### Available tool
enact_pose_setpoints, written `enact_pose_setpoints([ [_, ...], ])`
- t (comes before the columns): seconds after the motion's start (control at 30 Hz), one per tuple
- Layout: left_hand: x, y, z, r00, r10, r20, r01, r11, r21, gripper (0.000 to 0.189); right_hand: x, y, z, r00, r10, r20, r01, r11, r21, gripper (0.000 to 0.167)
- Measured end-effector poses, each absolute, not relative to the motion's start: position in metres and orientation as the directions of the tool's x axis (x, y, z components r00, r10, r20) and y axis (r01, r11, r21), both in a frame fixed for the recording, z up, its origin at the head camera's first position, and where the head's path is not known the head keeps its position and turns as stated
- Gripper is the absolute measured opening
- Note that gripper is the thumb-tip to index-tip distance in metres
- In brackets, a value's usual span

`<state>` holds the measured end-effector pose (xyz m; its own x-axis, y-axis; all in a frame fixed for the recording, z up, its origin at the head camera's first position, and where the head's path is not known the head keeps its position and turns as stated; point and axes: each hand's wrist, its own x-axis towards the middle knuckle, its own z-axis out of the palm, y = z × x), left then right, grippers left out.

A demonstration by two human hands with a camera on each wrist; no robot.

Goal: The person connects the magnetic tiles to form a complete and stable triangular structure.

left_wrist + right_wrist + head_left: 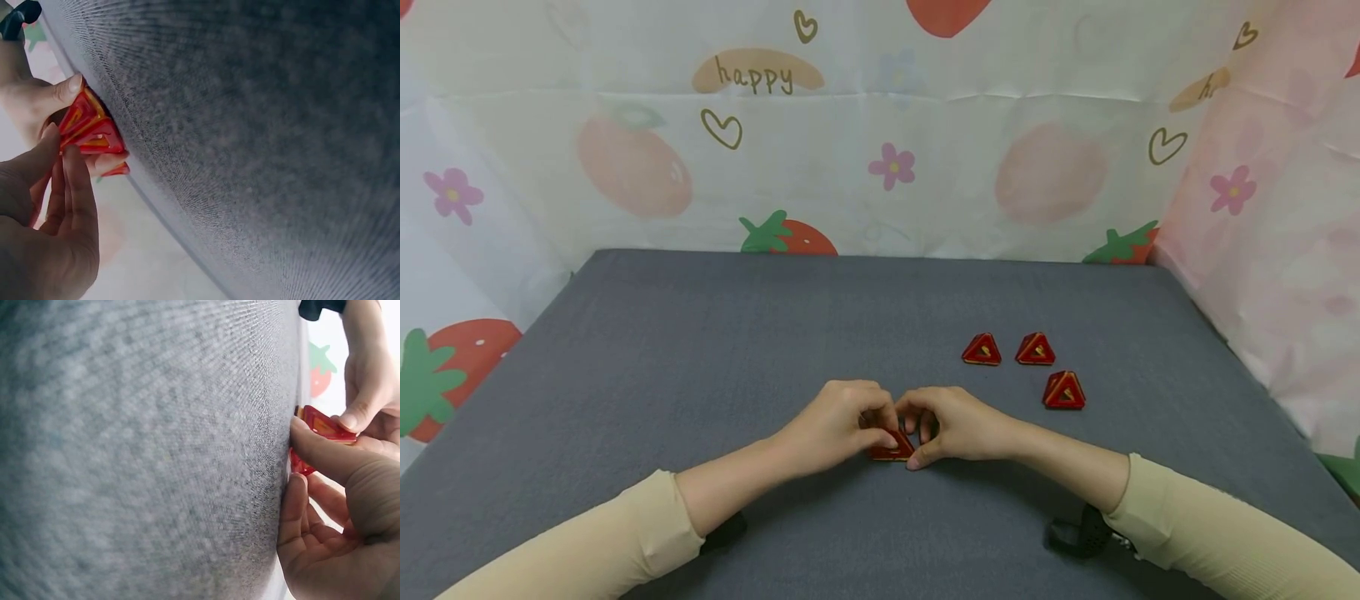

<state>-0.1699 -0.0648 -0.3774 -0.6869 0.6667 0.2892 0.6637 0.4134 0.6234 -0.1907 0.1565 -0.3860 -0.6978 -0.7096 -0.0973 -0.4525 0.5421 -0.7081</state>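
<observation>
Near the middle of the table front, both hands are on a small red pyramid with gold edges (889, 453), which stands on the grey cloth. My left hand (838, 425) pinches its top between thumb and fingers. From the right side, my right hand (962, 423) holds the base corners, its thumb at the near corner. The left wrist view shows the open-looking triangular faces of the pyramid (94, 128) between the two hands. In the right wrist view the fingers partly cover the pyramid (322, 424).
Three similar red pyramids stand farther right: one (982, 350) at the back, another (1036, 350) beside it, and a third (1064, 391) nearer. Grey cloth covers the table (737, 325). A printed curtain (850, 125) rises behind and along both sides.
</observation>
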Motion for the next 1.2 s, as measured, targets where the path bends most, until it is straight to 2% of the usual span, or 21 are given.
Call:
enact_pose_setpoints([
  [0.2,-0.172,-0.066,-0.379,-0.728,0.645,0.235,0.595,0.423,0.684,0.012,-0.190,0.157,-0.386,-0.694,-0.715,-0.083,-0.462,0.530,-0.710,0.049],
  [0.33,-0.175,-0.070,-0.379,-0.780,0.616,0.111,0.475,0.466,0.746,0.017,-0.189,0.158,-0.385,-0.707,-0.701,-0.090,-0.439,0.535,-0.722,0.048],
  [0.47,-0.178,-0.077,-0.379,-0.810,0.586,0.001,0.365,0.503,0.783,0.016,-0.188,0.157,-0.385,-0.719,-0.686,-0.109,-0.410,0.545,-0.731,0.039],
  [0.6,-0.182,-0.080,-0.380,-0.809,0.586,-0.048,0.320,0.507,0.801,0.016,-0.189,0.158,-0.385,-0.714,-0.690,-0.118,-0.399,0.539,-0.741,0.030],
  [0.77,-0.184,-0.080,-0.381,-0.790,0.608,-0.076,0.321,0.517,0.793,0.016,-0.190,0.158,-0.386,-0.706,-0.698,-0.123,-0.393,0.530,-0.751,0.021],
  [0.97,-0.187,-0.081,-0.383,-0.769,0.631,-0.099,0.327,0.523,0.787,0.015,-0.190,0.159,-0.387,-0.701,-0.704,-0.113,-0.402,0.521,-0.753,0.018],
  [1.2,-0.189,-0.080,-0.386,-0.752,0.644,-0.142,0.279,0.506,0.816,0.016,-0.190,0.160,-0.389,-0.696,-0.710,-0.107,-0.407,0.513,-0.756,0.017],
])
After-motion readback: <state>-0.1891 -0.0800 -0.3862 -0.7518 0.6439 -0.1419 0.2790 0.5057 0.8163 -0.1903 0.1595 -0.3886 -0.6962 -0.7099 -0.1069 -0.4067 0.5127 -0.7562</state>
